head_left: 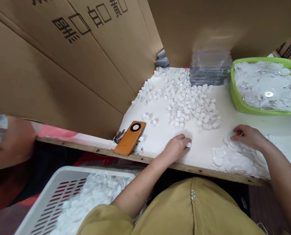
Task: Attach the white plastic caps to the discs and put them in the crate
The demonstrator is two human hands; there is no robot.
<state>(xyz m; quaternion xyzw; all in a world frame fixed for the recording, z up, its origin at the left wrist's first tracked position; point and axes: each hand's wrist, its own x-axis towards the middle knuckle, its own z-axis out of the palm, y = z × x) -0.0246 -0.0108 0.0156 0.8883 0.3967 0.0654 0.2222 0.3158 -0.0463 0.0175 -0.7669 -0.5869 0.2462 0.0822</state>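
"What is being held by the left hand?"

"A small white piece is being pinched between its fingers, on the side facing the right hand; its long axis is being left unjudged, too small to read."

"And the pale discs?"

"They are being overhung by the right hand, the nearer one, and are being seen just under its fingers, towards the near edge of the worktop."

"Are those fingers being pressed together?"

"They are being held curled; whether a disc is being pinched cannot be told."
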